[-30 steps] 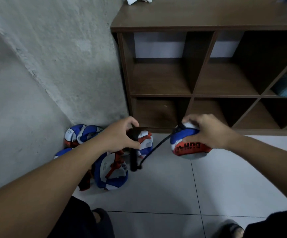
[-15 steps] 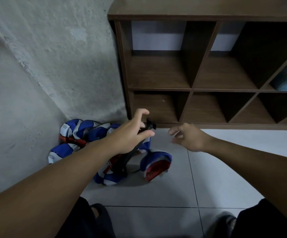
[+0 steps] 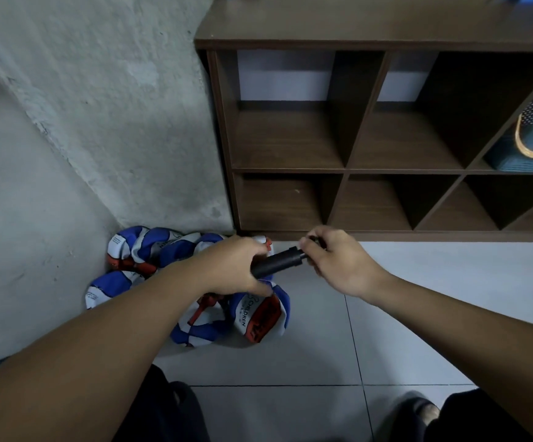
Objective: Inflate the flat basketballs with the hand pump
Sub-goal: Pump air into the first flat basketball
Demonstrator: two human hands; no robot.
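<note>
Gripping the black pump (image 3: 277,261) barrel, your left hand (image 3: 233,266) is holding it level. Your right hand (image 3: 338,260) is pinching its right end. Flat basketballs (image 3: 195,317) are lying near the shelf (image 3: 364,43).

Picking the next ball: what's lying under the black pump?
Below the black cylindrical hand pump, on the grey floor tiles, lies a flat blue, white and orange basketball. More flat balls are piled leftward. The left hand and forearm cover part of the pile.
</note>
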